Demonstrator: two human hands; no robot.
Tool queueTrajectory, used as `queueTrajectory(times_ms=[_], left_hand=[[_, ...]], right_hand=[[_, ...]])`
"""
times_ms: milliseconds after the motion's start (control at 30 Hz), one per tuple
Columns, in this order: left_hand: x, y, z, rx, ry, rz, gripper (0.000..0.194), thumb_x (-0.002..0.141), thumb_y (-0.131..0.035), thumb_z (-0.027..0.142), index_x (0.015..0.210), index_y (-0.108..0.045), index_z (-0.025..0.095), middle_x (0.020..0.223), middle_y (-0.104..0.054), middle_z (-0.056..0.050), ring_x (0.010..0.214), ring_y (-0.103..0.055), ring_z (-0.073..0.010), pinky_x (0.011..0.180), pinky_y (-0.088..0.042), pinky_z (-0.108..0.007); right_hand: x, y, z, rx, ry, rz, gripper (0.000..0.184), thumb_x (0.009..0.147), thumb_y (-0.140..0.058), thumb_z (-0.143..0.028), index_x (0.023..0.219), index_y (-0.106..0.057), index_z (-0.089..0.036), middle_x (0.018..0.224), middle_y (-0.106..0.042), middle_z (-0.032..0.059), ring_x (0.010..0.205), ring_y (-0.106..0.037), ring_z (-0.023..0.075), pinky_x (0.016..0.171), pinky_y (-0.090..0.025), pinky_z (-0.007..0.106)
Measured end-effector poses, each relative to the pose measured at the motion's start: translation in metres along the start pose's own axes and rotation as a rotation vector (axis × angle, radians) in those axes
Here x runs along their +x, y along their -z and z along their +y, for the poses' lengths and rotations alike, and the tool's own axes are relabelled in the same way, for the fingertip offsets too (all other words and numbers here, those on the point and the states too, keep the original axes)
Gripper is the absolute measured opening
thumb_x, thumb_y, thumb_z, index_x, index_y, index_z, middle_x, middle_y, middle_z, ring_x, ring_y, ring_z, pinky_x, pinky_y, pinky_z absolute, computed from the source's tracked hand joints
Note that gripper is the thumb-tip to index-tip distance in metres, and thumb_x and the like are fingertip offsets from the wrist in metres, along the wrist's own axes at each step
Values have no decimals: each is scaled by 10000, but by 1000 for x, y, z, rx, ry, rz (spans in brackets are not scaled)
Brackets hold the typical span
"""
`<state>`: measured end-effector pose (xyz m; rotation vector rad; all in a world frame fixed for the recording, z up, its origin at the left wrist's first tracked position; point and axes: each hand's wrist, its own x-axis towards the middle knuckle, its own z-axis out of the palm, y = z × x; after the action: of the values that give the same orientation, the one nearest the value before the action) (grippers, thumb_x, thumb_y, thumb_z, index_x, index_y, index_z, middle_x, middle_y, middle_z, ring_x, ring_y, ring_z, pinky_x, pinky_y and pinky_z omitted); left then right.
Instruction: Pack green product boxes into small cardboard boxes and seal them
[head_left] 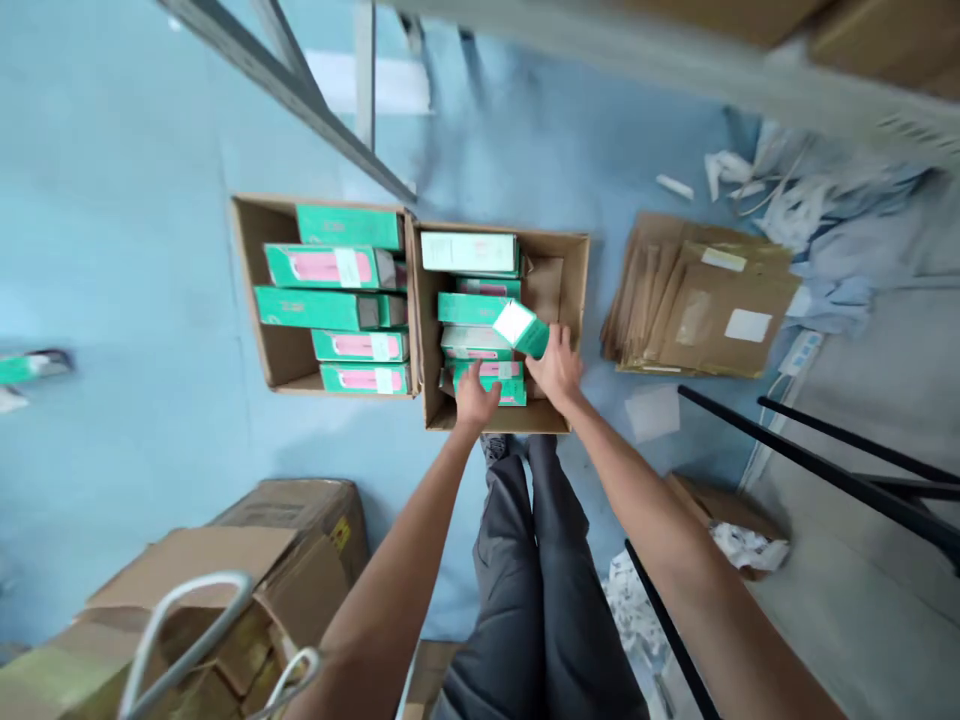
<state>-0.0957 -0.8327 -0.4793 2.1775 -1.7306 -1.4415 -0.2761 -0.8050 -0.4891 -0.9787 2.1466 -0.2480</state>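
Just ahead of my feet stands an open cardboard carton (581, 300) with several green and white product boxes inside. My right hand (556, 368) grips a small green box with a white end (525, 328), tilted above the others near the carton's middle. Over the near boxes, my left hand (475, 396) has its fingers apart, by a green box with a pink picture (499, 370); whether it touches that box I cannot tell. A pale box (469, 252) lies at the carton's far side. Brown carton floor shows at the right.
A second open carton (247, 290) with several green boxes adjoins on the left. Flattened cardboard (697, 300) is stacked at the right. Grey metal framing (315, 105) rises beyond the cartons. A big carton (292, 520) stands at lower left, black bars (810, 470) at right.
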Motion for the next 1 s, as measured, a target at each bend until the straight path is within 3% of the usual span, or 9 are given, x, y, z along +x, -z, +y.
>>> queueTrajectory(times_ms=[67,167,300,400,533,633,767,900,1000], left_hand=[[-44,15,13,-211,226,-18,578,843,-715,239,1417,-655,193,1387,-732,-208,1377,-668,-407,1166,-525,-584],[-111,42,43,-366,271,7,515,859,-699,227,1372,-653,208,1387,-737,-183,1346,-688,-339,1141,-545,-486],[-205,75,96,-385,44,-108,423,847,-763,329,1251,-675,244,1331,-745,-120,1260,-704,-289,1067,-565,-410],[-273,92,128,-222,-137,-259,494,712,-908,364,1135,-679,253,1219,-741,-73,1077,-707,-245,944,-569,-352],[-349,108,155,24,-286,-420,550,584,-991,313,1024,-665,273,1033,-724,-26,933,-686,-240,920,-541,-363],[-400,110,170,124,-338,-570,544,554,-1008,303,976,-665,275,987,-718,-18,936,-699,-257,981,-533,-397],[-466,96,183,188,-313,-789,500,614,-984,318,965,-637,240,1009,-727,-51,992,-707,-256,1021,-541,-439],[-531,73,193,255,-228,-1041,582,641,-983,411,1047,-614,218,1022,-735,-72,940,-715,-230,932,-586,-431],[-581,54,194,345,-227,-1232,641,619,-996,485,1042,-595,219,967,-728,-51,942,-716,-222,916,-585,-403]], right_hand=[[-51,24,-8,14,-47,-41,568,966,-753,-365,1448,-509,-191,1493,-607,215,1225,-732,387,987,-622,493],[-133,60,-14,57,-106,-81,576,954,-773,-370,1441,-511,-209,1462,-635,186,1204,-739,349,945,-616,419],[-245,110,-17,113,-189,-117,572,937,-791,-379,1418,-526,-221,1450,-624,156,1115,-765,307,880,-608,380],[-326,144,-16,132,-251,-78,577,938,-784,-365,1434,-527,-224,1455,-608,145,1055,-774,281,859,-603,365],[-430,180,-15,172,-399,55,594,945,-751,-335,1487,-532,-227,1494,-600,164,1053,-770,290,863,-606,381],[-512,199,-13,261,-511,144,654,951,-737,-334,1561,-515,-249,1555,-591,171,1131,-760,326,906,-613,412],[-630,202,-4,464,-706,405,724,942,-743,-397,1608,-485,-280,1637,-542,162,1210,-740,351,928,-627,447],[-737,173,3,750,-1039,867,679,879,-756,-570,1444,-589,-232,1511,-624,197,1041,-758,334,882,-643,494],[-789,147,8,1090,-1113,1227,590,885,-675,-697,1252,-643,-237,1358,-712,192,1103,-754,336,886,-652,483]])
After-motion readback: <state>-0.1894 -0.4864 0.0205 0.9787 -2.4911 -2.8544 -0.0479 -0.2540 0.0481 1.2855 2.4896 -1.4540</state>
